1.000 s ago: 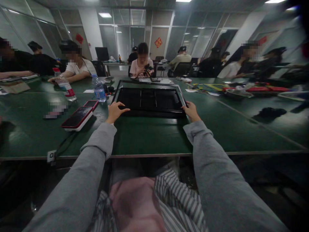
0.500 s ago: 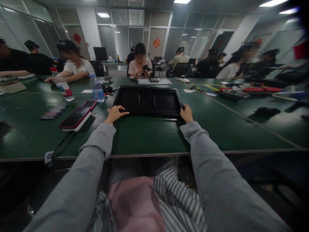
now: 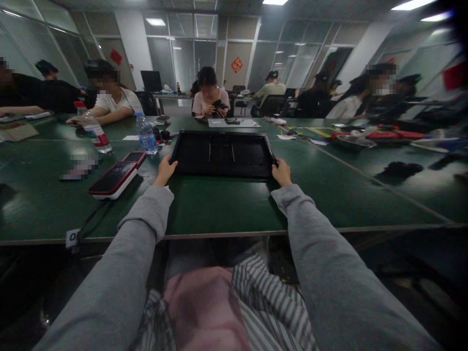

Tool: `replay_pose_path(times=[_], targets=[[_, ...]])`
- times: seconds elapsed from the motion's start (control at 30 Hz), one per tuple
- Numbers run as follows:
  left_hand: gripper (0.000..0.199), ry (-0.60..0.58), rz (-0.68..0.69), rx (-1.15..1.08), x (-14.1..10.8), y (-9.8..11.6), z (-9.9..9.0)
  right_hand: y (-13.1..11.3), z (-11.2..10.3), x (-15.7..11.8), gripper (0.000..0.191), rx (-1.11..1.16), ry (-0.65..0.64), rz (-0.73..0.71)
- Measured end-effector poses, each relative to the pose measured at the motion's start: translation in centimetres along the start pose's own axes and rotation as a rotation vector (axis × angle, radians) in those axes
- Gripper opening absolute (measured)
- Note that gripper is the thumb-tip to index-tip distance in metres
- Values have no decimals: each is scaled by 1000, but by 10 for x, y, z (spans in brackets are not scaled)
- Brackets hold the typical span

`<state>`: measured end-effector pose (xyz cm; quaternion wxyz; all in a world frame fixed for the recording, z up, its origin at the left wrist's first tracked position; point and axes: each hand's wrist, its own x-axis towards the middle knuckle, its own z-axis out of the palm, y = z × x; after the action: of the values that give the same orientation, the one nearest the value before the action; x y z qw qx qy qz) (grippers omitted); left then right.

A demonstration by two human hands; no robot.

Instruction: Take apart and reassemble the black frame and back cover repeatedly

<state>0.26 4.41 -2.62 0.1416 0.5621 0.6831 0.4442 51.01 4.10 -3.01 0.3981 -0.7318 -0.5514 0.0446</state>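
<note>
A black rectangular tray [image 3: 222, 155] with a raised rim lies on the green table in front of me. Two thin, light lines that look like metal rods run across its inside. My left hand [image 3: 166, 170] is closed on the tray's near left corner, the thumb on the rim and the fingers along the outer side. On the opposite side, my right hand [image 3: 281, 172] grips the near right corner, thumb also at the rim. The undersides of both grips are hidden.
Left of the tray stand a clear water bottle [image 3: 146, 134] and a red-capped bottle [image 3: 93, 127]. Nearer lies a red-edged phone [image 3: 114, 176] on a white block with a cable. Cables [image 3: 310, 132] and a bowl [image 3: 353, 141] sit at right. A co-worker [image 3: 211, 95] sits opposite.
My left hand has shifted left from the tray's front edge and closed around its left corner; its thumb was spread before. The right hand keeps its hold, and the tray has hardly moved.
</note>
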Motion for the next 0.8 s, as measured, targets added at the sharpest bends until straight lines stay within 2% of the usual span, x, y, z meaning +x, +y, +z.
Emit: replay_pose_path(times=[0.17, 0.3, 0.47, 0.8], targets=[[37, 26, -29, 172, -5, -2, -17, -7, 4, -5, 49, 2, -20, -56], [37, 53, -17, 338, -14, 3, -29, -13, 8, -8, 50, -14, -54, -52], [38, 54, 0, 482, -21, 15, -32, -12, 9, -7, 48, -12, -54, -56], [34, 69, 4, 381, -20, 11, -34, -16, 5, -10, 45, 23, -40, -92]])
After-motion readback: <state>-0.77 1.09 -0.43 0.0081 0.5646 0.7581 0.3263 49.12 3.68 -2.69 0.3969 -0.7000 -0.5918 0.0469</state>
